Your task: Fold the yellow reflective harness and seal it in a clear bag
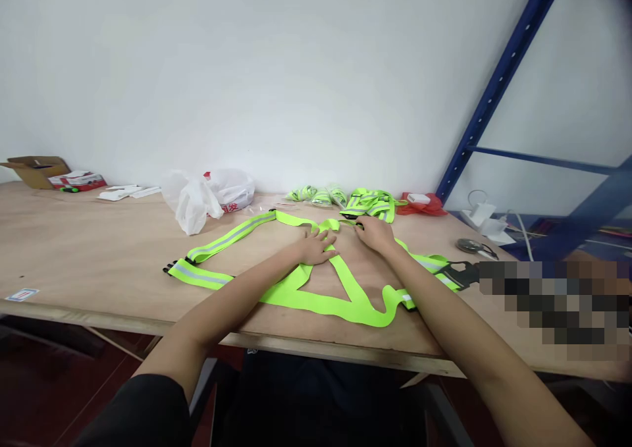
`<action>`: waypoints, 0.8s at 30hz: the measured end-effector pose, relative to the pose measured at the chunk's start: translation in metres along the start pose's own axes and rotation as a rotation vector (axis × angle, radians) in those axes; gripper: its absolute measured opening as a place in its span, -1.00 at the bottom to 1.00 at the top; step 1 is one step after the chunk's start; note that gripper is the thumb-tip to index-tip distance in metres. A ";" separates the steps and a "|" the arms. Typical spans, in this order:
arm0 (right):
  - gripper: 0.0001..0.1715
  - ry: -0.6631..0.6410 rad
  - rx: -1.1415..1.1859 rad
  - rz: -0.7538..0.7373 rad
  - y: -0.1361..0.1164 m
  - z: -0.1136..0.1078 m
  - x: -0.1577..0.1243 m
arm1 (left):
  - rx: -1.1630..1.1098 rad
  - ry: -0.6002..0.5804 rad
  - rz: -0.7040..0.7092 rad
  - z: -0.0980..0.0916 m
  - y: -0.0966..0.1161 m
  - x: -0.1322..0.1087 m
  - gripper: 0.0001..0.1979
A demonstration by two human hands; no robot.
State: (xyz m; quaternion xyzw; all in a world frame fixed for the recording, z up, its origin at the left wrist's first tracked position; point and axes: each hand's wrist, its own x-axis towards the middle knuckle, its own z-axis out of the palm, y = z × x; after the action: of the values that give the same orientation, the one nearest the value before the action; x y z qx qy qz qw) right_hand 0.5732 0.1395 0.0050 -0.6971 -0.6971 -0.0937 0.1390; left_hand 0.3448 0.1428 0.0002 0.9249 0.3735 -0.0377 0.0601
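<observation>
A neon-yellow reflective vest (323,304) made of elastic straps lies spread on the wooden table, with grey stripes along some straps and black buckles at its left end. My left hand (317,247) rests flat on the straps near its middle, fingers spread. At the upper right of the vest, my right hand (374,232) has its fingers closed on a strap and a small dark piece. My right forearm covers part of the vest's right side.
Behind the vest are bagged neon straps (320,195), a heap of neon straps (371,203) and a red bag (421,203). White plastic bags (192,200), a cardboard box (37,170) and papers (129,191) stand left. A blue rack post (498,85) rises at right.
</observation>
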 end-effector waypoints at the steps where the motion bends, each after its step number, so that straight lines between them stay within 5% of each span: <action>1: -0.67 0.002 0.014 0.034 0.003 0.001 0.002 | -0.012 -0.012 -0.004 0.002 -0.002 0.000 -0.21; 11: -0.61 0.125 0.127 0.309 0.038 -0.010 0.006 | -0.035 -0.036 -0.001 0.004 -0.008 0.002 -0.18; 24: -0.58 0.218 0.217 0.387 0.065 -0.013 0.010 | -0.034 -0.043 0.004 0.002 -0.010 0.002 -0.18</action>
State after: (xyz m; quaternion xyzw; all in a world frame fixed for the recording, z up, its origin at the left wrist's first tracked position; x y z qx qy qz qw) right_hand 0.6393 0.1458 0.0163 -0.7845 -0.5375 -0.0647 0.3025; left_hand 0.3392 0.1509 -0.0032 0.9235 0.3709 -0.0513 0.0839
